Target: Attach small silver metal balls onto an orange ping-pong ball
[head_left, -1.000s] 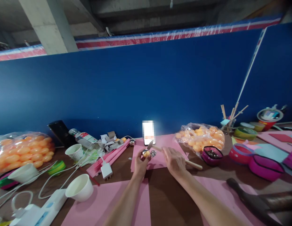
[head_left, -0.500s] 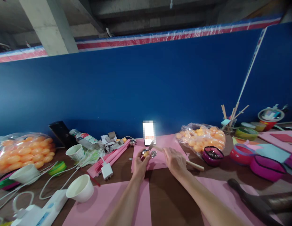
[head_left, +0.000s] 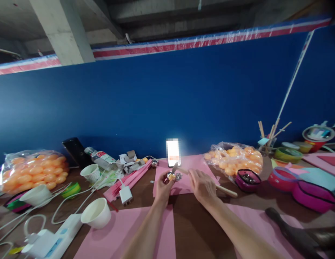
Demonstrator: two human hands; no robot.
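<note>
Between the thumb and fingers of my left hand (head_left: 164, 187) is a small yellow-and-silver ball (head_left: 171, 176). Shiny silver bits (head_left: 178, 176) show just right of it, but I cannot tell whether they are attached. My right hand (head_left: 202, 184) is wrapped round a wooden-handled tool (head_left: 227, 190), whose narrow greyish tip points left, close above the ball. The tip's exact kind is too small to make out, and whether it touches the ball is unclear. Both hands are over a pink sheet (head_left: 193, 163), in front of a lit phone (head_left: 173, 153) standing upright.
Bags of orange balls stand left (head_left: 35, 172) and right (head_left: 235, 158). A purple dish (head_left: 248, 180) holds dark bits. A hammer (head_left: 289, 230) lies front right. White cups (head_left: 95, 213), a power strip (head_left: 63, 233), cables and a charger (head_left: 125, 194) crowd the left. A blue partition (head_left: 167, 90) rises behind.
The whole view has shifted slightly, with things appearing a little further right. Both hands keep nearly the same pose and hold the same things.
</note>
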